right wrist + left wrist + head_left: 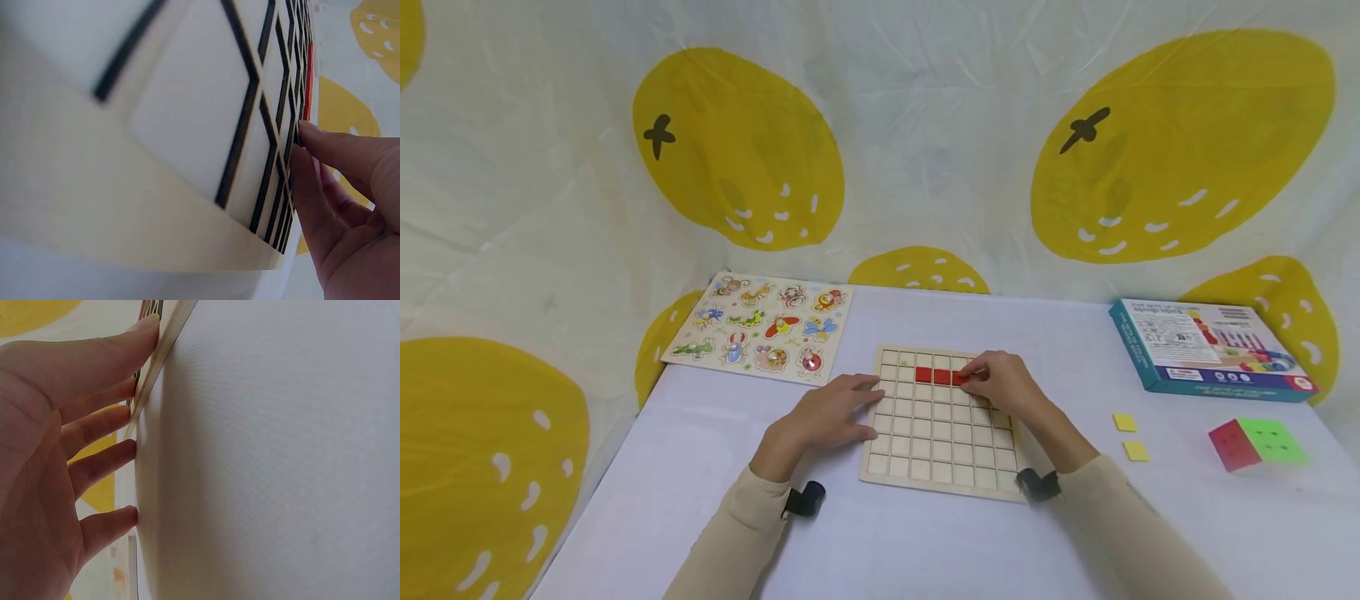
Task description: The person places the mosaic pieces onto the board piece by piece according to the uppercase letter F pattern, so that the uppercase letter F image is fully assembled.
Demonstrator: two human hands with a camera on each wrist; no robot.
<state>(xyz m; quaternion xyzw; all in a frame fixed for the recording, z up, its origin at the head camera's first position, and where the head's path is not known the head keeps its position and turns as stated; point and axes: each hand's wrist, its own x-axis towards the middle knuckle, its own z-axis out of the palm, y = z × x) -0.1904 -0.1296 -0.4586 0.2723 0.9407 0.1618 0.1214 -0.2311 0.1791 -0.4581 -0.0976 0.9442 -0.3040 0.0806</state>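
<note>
A wooden grid board point(942, 450) lies on the white table point(880, 542) in front of me. A short row of red tiles point(934, 376) fills part of its second row from the far edge. My right hand point(973, 377) reaches over the board, and its thumb and index fingertip pinch the right end of that red row. In the right wrist view the fingertips point(303, 134) meet at the end of the red tile point(309, 81). My left hand point(859, 408) lies flat beside the board's left edge. Its straight fingers point(94, 425) touch the board's rim point(165, 337).
An insect peg puzzle point(762, 328) lies at the far left. A teal box point(1210, 350) sits at the far right, with a colour cube point(1258, 442) nearer to me. Two yellow tiles point(1130, 436) lie right of the board. Lemon-print cloth hangs behind.
</note>
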